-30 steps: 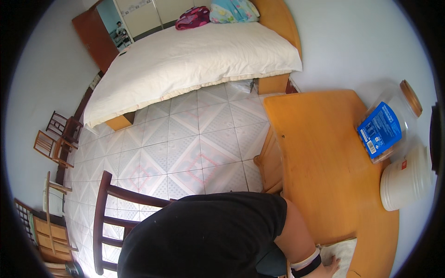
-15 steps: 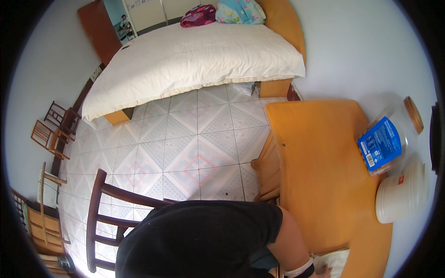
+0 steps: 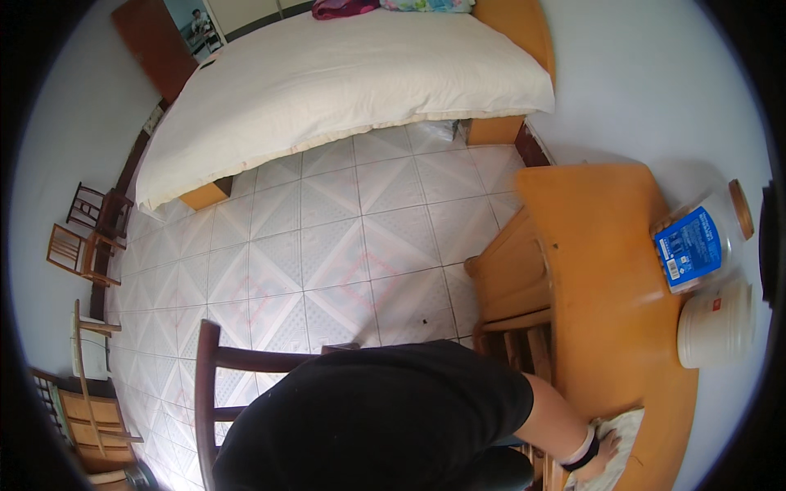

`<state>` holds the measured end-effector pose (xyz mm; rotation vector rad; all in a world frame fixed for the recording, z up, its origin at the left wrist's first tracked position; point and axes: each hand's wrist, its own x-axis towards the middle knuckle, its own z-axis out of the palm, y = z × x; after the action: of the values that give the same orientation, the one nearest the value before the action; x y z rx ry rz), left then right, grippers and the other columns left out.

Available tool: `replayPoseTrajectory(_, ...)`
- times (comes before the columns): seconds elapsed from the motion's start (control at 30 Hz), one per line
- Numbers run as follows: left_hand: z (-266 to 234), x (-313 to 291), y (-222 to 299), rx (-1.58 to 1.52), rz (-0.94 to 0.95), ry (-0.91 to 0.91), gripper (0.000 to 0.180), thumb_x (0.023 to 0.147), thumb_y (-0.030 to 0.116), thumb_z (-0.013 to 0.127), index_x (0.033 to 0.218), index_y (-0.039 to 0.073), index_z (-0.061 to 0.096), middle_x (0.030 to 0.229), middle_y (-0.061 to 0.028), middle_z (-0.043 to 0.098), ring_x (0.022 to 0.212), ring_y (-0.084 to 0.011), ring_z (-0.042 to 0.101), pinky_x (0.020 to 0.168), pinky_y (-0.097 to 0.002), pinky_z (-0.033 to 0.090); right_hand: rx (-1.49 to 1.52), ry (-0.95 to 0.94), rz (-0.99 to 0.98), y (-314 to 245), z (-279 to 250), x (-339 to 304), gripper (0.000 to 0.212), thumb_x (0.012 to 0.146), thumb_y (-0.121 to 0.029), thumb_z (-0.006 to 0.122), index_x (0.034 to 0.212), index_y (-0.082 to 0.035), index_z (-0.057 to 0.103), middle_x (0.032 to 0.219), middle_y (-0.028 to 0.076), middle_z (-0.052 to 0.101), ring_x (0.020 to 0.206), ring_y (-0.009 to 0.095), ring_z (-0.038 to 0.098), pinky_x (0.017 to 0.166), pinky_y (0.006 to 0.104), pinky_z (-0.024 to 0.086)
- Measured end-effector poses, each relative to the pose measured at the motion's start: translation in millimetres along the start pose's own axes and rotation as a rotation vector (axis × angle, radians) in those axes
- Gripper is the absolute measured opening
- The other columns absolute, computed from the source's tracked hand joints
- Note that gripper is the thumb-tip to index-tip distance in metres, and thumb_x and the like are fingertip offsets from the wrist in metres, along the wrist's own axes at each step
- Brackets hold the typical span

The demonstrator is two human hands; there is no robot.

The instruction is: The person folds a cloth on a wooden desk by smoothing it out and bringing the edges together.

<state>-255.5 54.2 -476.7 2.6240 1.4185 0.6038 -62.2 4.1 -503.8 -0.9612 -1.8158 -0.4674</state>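
My left hand [image 3: 603, 456] lies on a whitish cloth [image 3: 629, 430] at the lower right, next to the orange-brown edge of a wooden desk [image 3: 606, 270]. Its fingers look stretched out and slightly apart on the fabric. A black band and a pale band [image 3: 583, 452] circle the wrist. The bare forearm comes out of a black short sleeve, which, with the shirt, fills the lower middle. Part of the cloth is hidden under the hand or cut off by the lower edge. My right hand is out of the picture.
A clear jar [image 3: 700, 241] with a blue label and a white tub [image 3: 714, 331] stand along the desk's wall side. A dark wooden chair back [image 3: 209, 393] is at the lower left. Beyond the tiled floor is a bed [image 3: 352, 82]; small chairs [image 3: 82, 245] line the left wall.
The view has shifted, so the bed sits higher and the desk farther right. More of my left hand and the cloth shows; the hand is still on the cloth.
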Motion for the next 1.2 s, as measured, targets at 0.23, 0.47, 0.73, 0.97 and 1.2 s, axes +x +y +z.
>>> replayPoseTrajectory(0.23,-20,-104,-23,-0.105,-0.318,0.274,0.062,0.077,0.057,0.057,0.127,0.02,0.053,0.146,-0.0134,0.032,0.136,-0.0441,0.015,0.103,-0.0679,0.004,0.187,-0.215,0.206,46,8,-42,0.038,0.092,-0.017,0.042,0.119,0.006,0.055,0.116,0.024,0.058,0.108,0.035,0.055,0.095,0.0416,0.043)
replayPoseTrajectory(0.47,-57,-126,-17,0.095,-0.289,0.119,0.06,0.09,0.05,0.041,0.136,0.011,0.041,0.148,-0.0199,0.023,0.139,-0.0376,0.015,0.109,-0.0598,0.012,-0.01,-0.222,0.143,-22,-5,-14,0.036,0.084,-0.01,0.04,0.112,-0.002,0.061,0.123,0.014,0.058,0.12,0.031,0.048,0.106,0.0466,0.025)
replayPoseTrajectory(0.73,-62,-118,-17,0.139,-0.258,0.138,0.056,0.091,0.047,0.04,0.134,0.01,0.043,0.147,-0.0197,0.025,0.139,-0.0349,0.015,0.11,-0.0571,0.014,-0.06,-0.131,0.162,-28,1,-7,0.034,0.085,-0.012,0.039,0.111,-0.005,0.06,0.122,0.011,0.058,0.12,0.031,0.047,0.106,0.0472,0.023)
replayPoseTrajectory(0.97,-62,-112,-13,0.168,-0.221,0.221,0.055,0.09,0.049,0.043,0.131,0.012,0.047,0.144,-0.0182,0.032,0.136,-0.0347,0.023,0.108,-0.0543,0.019,-0.073,-0.378,0.355,-30,-17,18,0.026,0.084,-0.014,0.048,0.106,-0.007,0.061,0.116,0.013,0.06,0.114,0.031,0.051,0.101,0.0498,0.029)
replayPoseTrajectory(1.2,-56,-121,-23,0.247,-0.268,0.17,0.06,0.091,0.053,0.039,0.135,0.013,0.044,0.146,-0.0175,0.029,0.137,-0.0325,0.022,0.11,-0.0487,0.017,0.596,-0.717,-0.266,-212,-125,133,0.026,0.064,0.002,0.058,0.089,-0.001,0.06,0.093,0.014,0.063,0.087,0.033,0.06,0.077,0.0409,0.048)
